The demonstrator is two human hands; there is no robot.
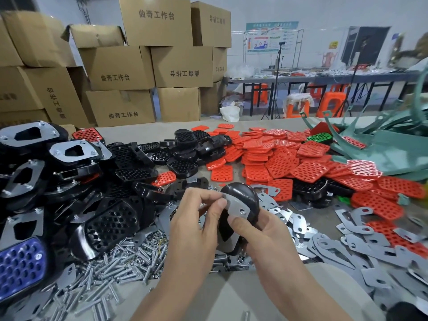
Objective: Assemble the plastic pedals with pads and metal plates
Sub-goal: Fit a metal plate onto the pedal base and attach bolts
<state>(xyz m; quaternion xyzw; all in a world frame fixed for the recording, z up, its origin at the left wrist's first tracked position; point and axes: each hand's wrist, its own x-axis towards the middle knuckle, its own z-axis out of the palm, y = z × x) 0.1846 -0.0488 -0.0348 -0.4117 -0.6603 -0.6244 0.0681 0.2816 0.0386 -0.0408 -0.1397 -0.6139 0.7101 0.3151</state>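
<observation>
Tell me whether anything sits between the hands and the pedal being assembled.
Nothing does: the left hand and right hand already hold the black pedal, with fingers pressing a metal plate against it.

Both forearms extend toward 12 o'clock. The left hand (196, 218) pinches with thumb and forefinger; the right hand (261, 230) curls closed, thumb pressing toward 11 o'clock.

Pedals (120, 218) crowd the table's (148, 129) left edge, pads (284, 163) its far right, metal plates (370, 249) near right, bolts (120, 274) near left.
</observation>
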